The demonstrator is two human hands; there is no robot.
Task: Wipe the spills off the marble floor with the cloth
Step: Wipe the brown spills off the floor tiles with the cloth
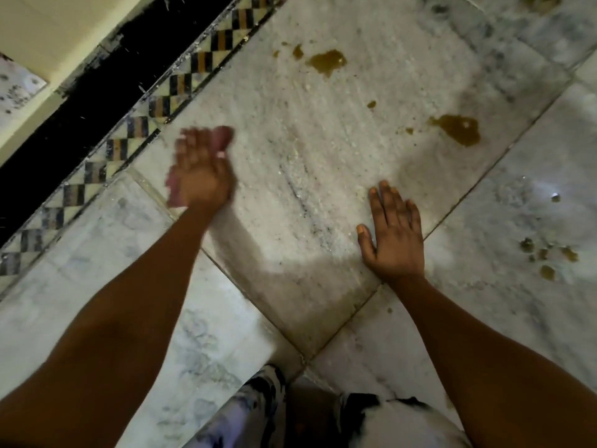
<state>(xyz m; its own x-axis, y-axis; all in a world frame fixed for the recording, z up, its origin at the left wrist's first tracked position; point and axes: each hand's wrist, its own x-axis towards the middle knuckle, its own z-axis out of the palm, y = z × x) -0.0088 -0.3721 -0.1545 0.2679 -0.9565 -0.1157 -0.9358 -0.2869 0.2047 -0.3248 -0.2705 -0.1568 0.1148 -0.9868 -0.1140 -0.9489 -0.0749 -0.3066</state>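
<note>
One pink cloth (pixel 174 189) sits bunched under the left grip (pixel 200 169), whose blurred fingers look curled over it, low on the marble floor (pixel 307 163) at nine o'clock. The right grip (pixel 395 234) lies flat, fingers straight, holding nothing. Brown spills (pixel 458 129) lie at one and two o'clock. Soft and light, the cloth probably works best wadded in the palm.
</note>
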